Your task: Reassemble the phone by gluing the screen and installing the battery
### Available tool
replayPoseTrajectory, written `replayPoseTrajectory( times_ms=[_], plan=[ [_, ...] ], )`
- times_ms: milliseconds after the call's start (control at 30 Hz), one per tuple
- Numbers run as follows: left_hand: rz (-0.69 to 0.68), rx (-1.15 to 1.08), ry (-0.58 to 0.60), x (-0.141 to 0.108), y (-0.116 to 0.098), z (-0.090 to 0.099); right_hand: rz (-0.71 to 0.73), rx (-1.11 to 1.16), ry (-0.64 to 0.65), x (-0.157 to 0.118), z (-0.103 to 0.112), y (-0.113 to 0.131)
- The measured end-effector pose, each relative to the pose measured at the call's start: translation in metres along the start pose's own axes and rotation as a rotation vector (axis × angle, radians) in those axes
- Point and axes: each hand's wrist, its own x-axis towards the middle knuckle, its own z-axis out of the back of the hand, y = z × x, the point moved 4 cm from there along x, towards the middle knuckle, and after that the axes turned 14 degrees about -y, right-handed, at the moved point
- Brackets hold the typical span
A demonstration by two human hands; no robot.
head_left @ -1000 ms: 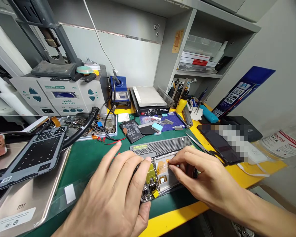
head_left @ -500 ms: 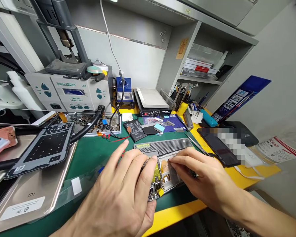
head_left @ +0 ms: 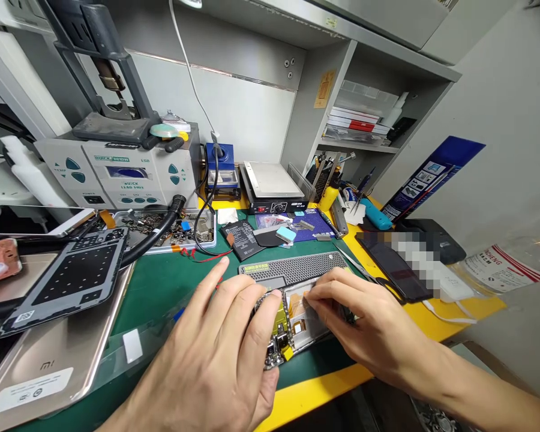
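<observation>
An opened phone (head_left: 300,331) lies in front of me, its yellow-covered circuit board (head_left: 279,324) on the left and a bare silvery bay with an orange flex cable (head_left: 298,303) on the right. My left hand (head_left: 220,342) spreads over the board end and grips that side, with the thumb underneath. My right hand (head_left: 364,315) has thumb and index fingertips pinched together at the bay, by the orange flex cable; whatever is between them is hidden. Just behind the phone lies a perforated grey metal plate (head_left: 297,267).
Behind are a phone battery (head_left: 242,239), a heating plate (head_left: 274,180) and a tray of boards (head_left: 162,237). A hot-air station (head_left: 121,174) stands left, above phone back covers (head_left: 67,273). Tweezers (head_left: 351,259), scissors (head_left: 389,289) and a dark phone (head_left: 389,267) lie right.
The view has shifted slightly, so everything sits a little further left. Both hands keep the same grip on the phone, with hardly any motion of their own.
</observation>
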Motion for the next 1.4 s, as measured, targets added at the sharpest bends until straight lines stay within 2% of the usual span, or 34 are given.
replayPoseTrajectory(
  times_ms=[133,267,500,700,833,967,1133,1400],
  plan=[
    [0.03,0.023,0.049,0.003,-0.001,0.002,0.034,-0.058,-0.048,-0.004,0.0,-0.002],
    [0.026,0.046,0.032,0.007,-0.004,0.006,0.127,-0.192,-0.049,-0.009,-0.001,0.0],
    [0.014,0.023,0.023,0.008,-0.004,0.005,0.111,-0.365,0.051,0.006,0.004,0.01],
    [0.013,0.007,0.021,0.006,-0.004,0.005,0.28,-0.55,0.215,0.015,0.0,0.022],
    [0.011,0.003,-0.013,0.006,-0.003,0.006,0.31,-0.559,0.188,0.017,-0.003,0.019],
    [0.021,-0.009,0.086,0.008,-0.001,0.004,0.347,-0.524,0.118,0.013,-0.005,0.011],
    [0.046,0.005,0.138,0.01,0.003,-0.001,0.334,-0.443,0.084,0.007,-0.003,0.003],
    [-0.017,0.004,0.03,0.007,-0.002,-0.002,0.301,-0.448,0.133,0.01,0.001,0.007]
  ],
)
